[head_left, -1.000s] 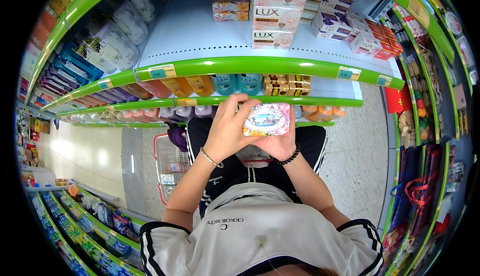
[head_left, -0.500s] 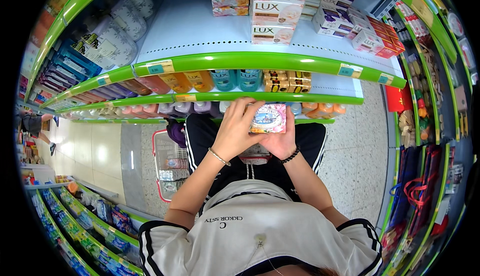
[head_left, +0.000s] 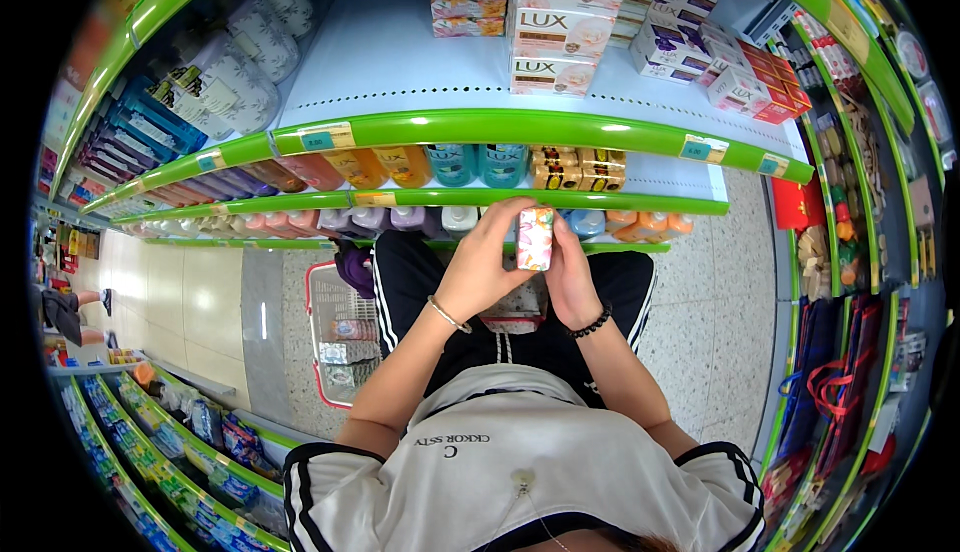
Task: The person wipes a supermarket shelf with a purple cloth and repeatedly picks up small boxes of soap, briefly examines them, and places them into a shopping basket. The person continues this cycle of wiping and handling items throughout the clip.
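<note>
Between my two hands, in front of the shelf, is a small floral soap box (head_left: 535, 239), pink, white and orange, with a narrow side facing up. My left hand (head_left: 487, 260) has its fingers and thumb closed on the left side of the box. On the opposite side my right hand (head_left: 572, 277) presses against it with thumb and palm; its other fingers are partly hidden. Similar floral boxes (head_left: 468, 0) stand stacked on the shelf above, beside taller stacks of pale pink soap boxes (head_left: 555, 37).
A green shelf edge (head_left: 430, 130) runs across ahead of me, with bottles (head_left: 453, 165) on the tier below. A red-rimmed basket (head_left: 311, 317) holding several boxes stands on the floor at my left. More shelves (head_left: 855, 352) rise at the right. Someone's legs (head_left: 80, 317) show far left.
The soap box has been turned, from its broad picture face showing to a narrow side showing. Both hands still hold it, with the right thumb now along its edge.
</note>
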Demonstrator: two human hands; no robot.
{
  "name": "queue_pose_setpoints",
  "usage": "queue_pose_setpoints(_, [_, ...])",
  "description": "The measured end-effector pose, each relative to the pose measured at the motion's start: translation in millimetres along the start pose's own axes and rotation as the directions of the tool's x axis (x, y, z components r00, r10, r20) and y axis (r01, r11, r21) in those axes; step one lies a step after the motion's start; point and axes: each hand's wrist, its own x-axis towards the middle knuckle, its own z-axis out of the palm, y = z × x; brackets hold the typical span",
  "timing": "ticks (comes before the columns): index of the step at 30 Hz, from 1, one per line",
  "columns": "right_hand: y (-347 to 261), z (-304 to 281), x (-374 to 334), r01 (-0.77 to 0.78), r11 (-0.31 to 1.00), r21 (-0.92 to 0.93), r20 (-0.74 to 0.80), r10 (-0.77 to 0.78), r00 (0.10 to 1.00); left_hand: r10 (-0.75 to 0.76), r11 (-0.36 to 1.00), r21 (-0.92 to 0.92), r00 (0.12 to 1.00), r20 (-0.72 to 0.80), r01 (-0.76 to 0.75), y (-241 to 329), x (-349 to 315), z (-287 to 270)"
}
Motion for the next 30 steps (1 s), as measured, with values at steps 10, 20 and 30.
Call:
queue_pose_setpoints(10, [-10, 10, -24, 0.283, 0.947, -0.154, -0.099, -0.300, 0.949, -0.124, 0.536, -0.837, 0.991, 0.046, 0.106, -30, -17, -15])
queue_pose_setpoints(20, [0, 28, -25, 0.321, 0.891, -0.322, 0.014, -0.334, 0.942, -0.089, 0.437, -0.899, 0.996, -0.033, 0.009, -46, -37, -27])
queue_pose_setpoints(30, [45, 61, 4, -0.625, 0.773, 0.107, 0.270, 0.582, 0.767, 0.156, 0.881, 0.465, 0.980, -0.120, -0.083, -28, -82, -58])
